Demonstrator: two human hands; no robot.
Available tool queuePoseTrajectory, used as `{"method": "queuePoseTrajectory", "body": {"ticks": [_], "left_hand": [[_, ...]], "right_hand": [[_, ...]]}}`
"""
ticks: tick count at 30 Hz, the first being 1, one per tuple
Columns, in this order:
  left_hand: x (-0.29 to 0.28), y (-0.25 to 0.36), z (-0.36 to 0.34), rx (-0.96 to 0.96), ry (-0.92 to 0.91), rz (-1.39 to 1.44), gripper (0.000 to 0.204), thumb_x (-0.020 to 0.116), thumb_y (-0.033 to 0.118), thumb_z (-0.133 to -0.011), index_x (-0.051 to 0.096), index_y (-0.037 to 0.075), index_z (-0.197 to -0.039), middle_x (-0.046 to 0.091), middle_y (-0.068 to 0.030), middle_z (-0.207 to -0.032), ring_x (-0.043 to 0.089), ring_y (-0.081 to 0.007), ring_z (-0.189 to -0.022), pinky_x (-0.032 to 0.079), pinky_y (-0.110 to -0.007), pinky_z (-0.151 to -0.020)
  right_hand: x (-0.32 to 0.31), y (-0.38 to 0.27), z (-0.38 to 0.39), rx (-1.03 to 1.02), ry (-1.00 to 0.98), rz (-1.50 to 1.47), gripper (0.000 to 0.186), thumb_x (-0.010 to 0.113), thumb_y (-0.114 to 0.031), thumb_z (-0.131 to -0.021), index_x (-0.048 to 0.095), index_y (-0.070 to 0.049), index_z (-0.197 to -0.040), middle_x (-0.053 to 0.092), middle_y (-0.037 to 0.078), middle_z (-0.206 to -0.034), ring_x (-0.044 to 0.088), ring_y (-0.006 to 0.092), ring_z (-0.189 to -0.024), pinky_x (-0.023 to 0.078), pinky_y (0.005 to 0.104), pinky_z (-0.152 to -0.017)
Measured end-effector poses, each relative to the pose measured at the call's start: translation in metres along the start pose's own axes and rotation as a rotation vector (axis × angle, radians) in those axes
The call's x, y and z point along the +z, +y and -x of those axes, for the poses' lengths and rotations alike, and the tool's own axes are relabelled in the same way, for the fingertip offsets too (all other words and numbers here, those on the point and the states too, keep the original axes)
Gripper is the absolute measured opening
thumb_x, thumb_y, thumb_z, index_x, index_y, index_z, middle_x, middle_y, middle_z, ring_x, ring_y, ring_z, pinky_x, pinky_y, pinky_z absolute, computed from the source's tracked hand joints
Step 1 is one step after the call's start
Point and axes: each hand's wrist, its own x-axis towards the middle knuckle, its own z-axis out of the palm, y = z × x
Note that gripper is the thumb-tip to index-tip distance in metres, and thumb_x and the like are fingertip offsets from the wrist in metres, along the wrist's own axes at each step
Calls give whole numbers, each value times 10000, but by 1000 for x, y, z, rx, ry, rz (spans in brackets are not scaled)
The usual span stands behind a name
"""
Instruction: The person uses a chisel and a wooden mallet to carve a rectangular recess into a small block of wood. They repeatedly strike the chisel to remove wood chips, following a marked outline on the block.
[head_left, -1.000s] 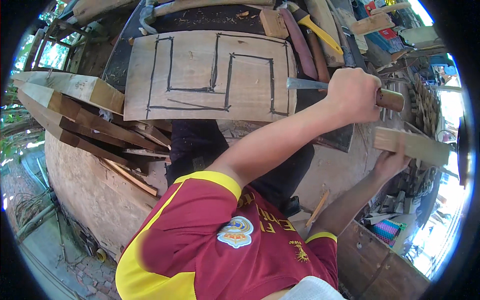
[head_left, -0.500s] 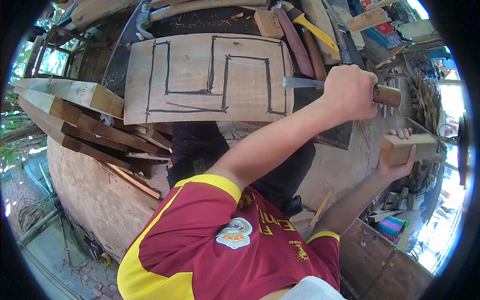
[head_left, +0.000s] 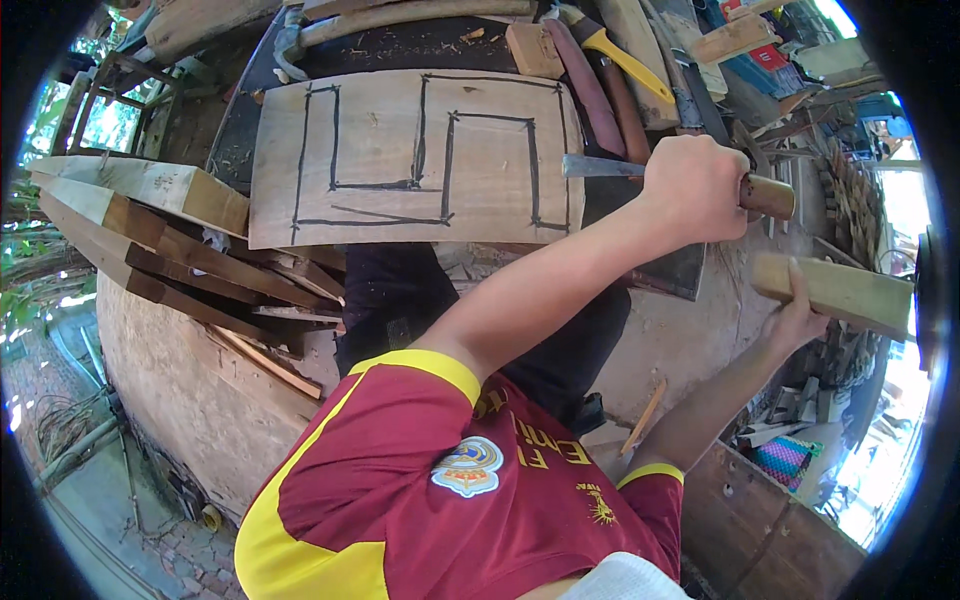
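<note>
My left hand (head_left: 697,188) is closed round the wooden handle of a chisel (head_left: 600,167). The flat metal blade points left, its tip over or close to the right edge of a pale wooden board (head_left: 380,150). Black marker lines on the board form a stepped, angular outline. Out to the right, my right hand (head_left: 795,320) grips a squared wooden block (head_left: 845,293), apart from the chisel. One finger lies across the block's near face; the other fingers are partly hidden.
Several pointed timber pieces (head_left: 200,200) are stacked left of the board. Behind it lie a hammer (head_left: 290,45), a small block (head_left: 535,50) and a yellow-handled tool (head_left: 632,65). A wooden box (head_left: 750,510) stands at lower right.
The wooden block has turned in my right hand, so more of its length shows toward the right. My left hand and the chisel have shifted very slightly left.
</note>
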Motion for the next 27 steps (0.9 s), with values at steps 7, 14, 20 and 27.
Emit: {"method": "queuePoseTrajectory", "body": {"ticks": [7,14,20,27], "left_hand": [[4,-1,4,10,-24,-78,180,656,263,-553,637,117,-657,623,-119,-644,633,-304,-656,507,-407,-591],[4,-3,3,7,-50,-76,193,656,261,-560,654,115,-686,627,-123,-660,633,-305,-672,509,-413,-613],[-7,-6,9,58,-47,-80,204,653,258,-556,654,105,-691,627,-137,-677,632,-311,-682,511,-411,-622],[-55,4,57,142,-342,88,129,639,137,-561,614,59,-660,578,-163,-602,593,-351,-622,490,-406,-573]], "right_hand": [[-11,5,-6,-405,-125,553,559,667,-32,-620,539,-13,-1163,623,149,-1031,608,267,-948,460,349,-848],[-15,20,9,-333,-126,539,517,689,-44,-606,565,-1,-1106,628,144,-994,610,227,-922,470,330,-794],[-29,19,15,-59,1,480,536,742,-52,-591,568,15,-1093,629,156,-1041,610,281,-941,466,352,-818],[-38,55,92,276,208,-73,544,784,-11,-553,571,62,-1048,602,140,-1029,587,240,-876,483,341,-803]]}}
